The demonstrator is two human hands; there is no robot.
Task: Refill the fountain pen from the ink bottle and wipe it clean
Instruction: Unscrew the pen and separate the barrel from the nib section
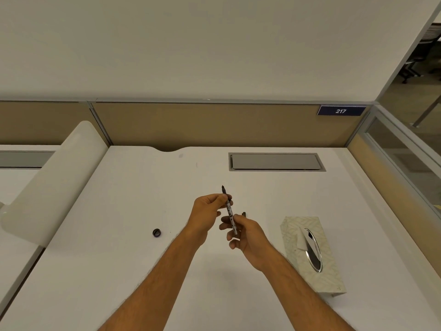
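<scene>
Figure. Both hands hold the fountain pen (229, 211) above the counter (119, 235), nib end pointing away from me and slightly up. My left hand (207, 211) has its grip clamped on the upper section near the nib; my right hand (248, 235) has its grip clamped on the lower barrel.

Step in hand, as I judge it: twisting the pen apart or working its filler, ahead of drawing ink. To do it well I would keep the left grip fixed and turn only with the right, keep the nib raised so no drop runs toward the fingers, and keep the pen over the bare counter.

A small dark round object (156, 232), possibly the ink bottle or its cap (too small to tell), sits on the counter well to the left of the left grip. A small dark piece (244, 214) lies just beyond the right grip, mostly hidden.

The tissue box (310, 254) stands to the right of the right grip, near the counter's right edge, within easy reach for wiping. Open counter lies beyond and to the left of both grips; the white divider (55, 182) bounds the left side, the cable hatch (276, 161) lies far beyond.
</scene>
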